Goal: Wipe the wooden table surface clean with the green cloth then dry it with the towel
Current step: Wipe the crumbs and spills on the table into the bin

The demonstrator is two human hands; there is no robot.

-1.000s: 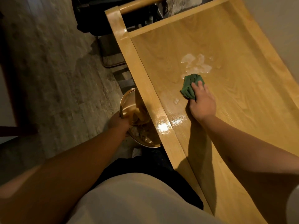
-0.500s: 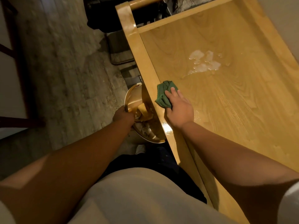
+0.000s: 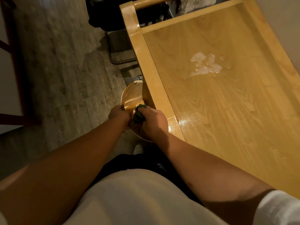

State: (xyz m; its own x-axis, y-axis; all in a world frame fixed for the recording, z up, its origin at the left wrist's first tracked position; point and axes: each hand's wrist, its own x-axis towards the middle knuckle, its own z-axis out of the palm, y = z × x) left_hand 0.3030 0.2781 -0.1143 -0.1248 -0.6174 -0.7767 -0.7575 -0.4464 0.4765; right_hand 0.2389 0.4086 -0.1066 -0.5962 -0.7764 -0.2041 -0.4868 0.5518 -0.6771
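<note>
My right hand [image 3: 153, 121] is closed on the green cloth [image 3: 138, 115] and holds it off the table's left edge, over a metal bowl [image 3: 131, 98]. My left hand [image 3: 117, 113] grips the bowl's near rim just below table height. The wooden table [image 3: 227, 111] slants across the right half of the view. A whitish wet spill [image 3: 204, 64] lies on its far middle, and a glossy wet streak [image 3: 186, 121] shines near the left edge by my right hand. No towel is in view.
Grey stone-like floor [image 3: 65, 70] fills the left side. A dark chair or stool frame [image 3: 120, 47] stands on the floor beyond the bowl. A wooden rail [image 3: 151, 1] and dark objects sit at the table's far end. My white shirt fills the bottom.
My right hand has dragged the green cloth from beside the spill leftward across the table, over its edge, and now holds it above the bowl. My left hand has kept hold of the bowl.
</note>
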